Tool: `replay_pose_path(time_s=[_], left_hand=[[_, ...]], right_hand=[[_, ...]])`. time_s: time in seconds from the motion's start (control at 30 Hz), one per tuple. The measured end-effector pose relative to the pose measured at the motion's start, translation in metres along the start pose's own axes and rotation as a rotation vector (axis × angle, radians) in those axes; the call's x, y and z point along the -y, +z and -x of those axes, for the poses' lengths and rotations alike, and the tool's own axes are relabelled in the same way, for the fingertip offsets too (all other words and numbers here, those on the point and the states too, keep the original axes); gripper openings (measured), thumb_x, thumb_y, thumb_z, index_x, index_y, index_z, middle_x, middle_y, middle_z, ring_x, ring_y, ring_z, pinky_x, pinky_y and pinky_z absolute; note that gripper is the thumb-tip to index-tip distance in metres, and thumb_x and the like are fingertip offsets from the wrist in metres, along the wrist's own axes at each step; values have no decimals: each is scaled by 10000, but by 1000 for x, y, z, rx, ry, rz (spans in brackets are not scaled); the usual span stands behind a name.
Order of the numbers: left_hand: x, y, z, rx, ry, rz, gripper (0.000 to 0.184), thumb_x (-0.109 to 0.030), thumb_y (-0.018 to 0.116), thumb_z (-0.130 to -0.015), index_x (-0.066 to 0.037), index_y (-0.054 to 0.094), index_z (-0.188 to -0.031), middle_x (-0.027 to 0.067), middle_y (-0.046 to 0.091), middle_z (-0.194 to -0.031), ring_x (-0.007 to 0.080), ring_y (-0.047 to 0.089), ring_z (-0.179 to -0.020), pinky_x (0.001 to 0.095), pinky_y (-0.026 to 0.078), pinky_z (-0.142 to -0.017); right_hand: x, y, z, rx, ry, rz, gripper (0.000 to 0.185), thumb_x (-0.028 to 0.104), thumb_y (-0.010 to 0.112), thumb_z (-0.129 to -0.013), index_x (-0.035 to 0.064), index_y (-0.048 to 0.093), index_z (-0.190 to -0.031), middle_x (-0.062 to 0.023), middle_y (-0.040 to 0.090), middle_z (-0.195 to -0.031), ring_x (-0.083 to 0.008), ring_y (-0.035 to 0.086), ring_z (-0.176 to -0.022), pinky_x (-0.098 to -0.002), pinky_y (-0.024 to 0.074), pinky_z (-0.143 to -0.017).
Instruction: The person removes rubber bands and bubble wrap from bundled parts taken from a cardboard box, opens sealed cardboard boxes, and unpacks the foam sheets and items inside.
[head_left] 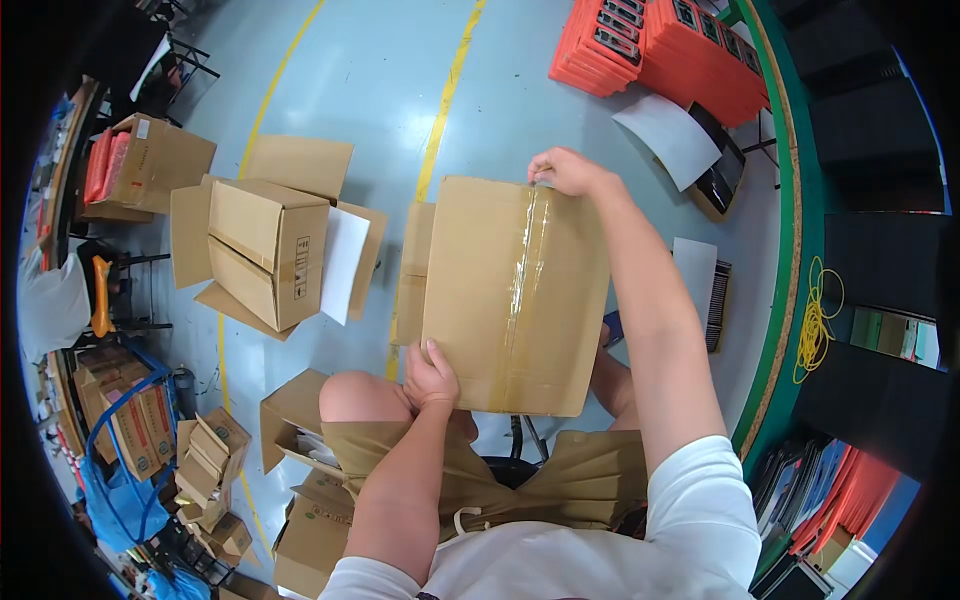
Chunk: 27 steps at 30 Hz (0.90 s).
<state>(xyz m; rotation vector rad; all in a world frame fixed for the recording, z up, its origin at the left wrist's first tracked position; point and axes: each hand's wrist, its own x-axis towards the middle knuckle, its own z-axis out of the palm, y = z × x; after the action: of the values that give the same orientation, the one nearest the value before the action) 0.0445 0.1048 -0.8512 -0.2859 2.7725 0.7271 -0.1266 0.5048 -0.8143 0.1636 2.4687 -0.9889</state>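
A brown cardboard box rests at my lap, its large taped face turned up toward me. Clear shiny tape runs down that face, right of its middle. My left hand holds the box at its lower left edge, thumb on the face and the other fingers hidden behind. At the top edge, by the end of the tape, my right hand has its fingers pinched together on the tape end. A cardboard flap sticks out past the box's left side.
Left of me stands an open carton with flaps spread. Further left are a box with red items and small cartons. Red stacks stand at upper right. A green-edged bench and yellow cable are right.
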Motion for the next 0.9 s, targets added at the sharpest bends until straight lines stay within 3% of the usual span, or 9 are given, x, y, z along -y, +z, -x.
replay_pose_path(time_s=[0.3,0.4,0.53,0.7,0.8,0.9], left_hand=[[0,0,0,-13,24,29,457,-431,432,-983,-53,584,-1190,196,627,-1146,427,588,-1042,505,475,-836],[7,0,0,-5,24,25,451,-425,440,-980,-50,583,-1186,200,626,-1138,425,588,-1043,505,476,-837],[4,1,-1,1,44,44,449,-420,447,-979,-49,583,-1191,209,626,-1139,426,591,-1041,506,478,-839],[3,2,0,-34,42,7,444,-423,460,-976,-54,585,-1189,187,642,-1098,413,611,-988,510,485,-809],[21,22,-4,-119,32,-62,464,-463,436,-979,-73,600,-1170,200,653,-1105,427,631,-942,531,494,-776],[8,3,-3,12,1,-50,456,-474,431,-982,-79,614,-1119,218,661,-1076,434,641,-921,540,498,-749]], right_hand=[[-33,-19,4,72,15,-25,174,140,636,-908,105,707,-1063,-80,704,-1020,-221,621,-923,-369,494,-865],[-22,-34,19,175,259,35,185,173,621,-916,82,711,-1049,-74,706,-958,-181,639,-930,-351,511,-801],[-73,-52,30,280,254,199,189,183,620,-904,80,719,-1028,-90,715,-953,-204,658,-924,-360,522,-804],[-50,-59,59,-556,116,195,164,157,603,-893,70,705,-987,-167,709,-978,-318,673,-936,-393,518,-832],[25,-83,89,-648,14,266,205,187,580,-881,80,638,-1045,-203,688,-983,-410,641,-948,-468,515,-819],[110,-109,145,-703,-53,386,172,180,591,-870,92,618,-1016,-198,682,-919,-397,648,-906,-492,511,-770]])
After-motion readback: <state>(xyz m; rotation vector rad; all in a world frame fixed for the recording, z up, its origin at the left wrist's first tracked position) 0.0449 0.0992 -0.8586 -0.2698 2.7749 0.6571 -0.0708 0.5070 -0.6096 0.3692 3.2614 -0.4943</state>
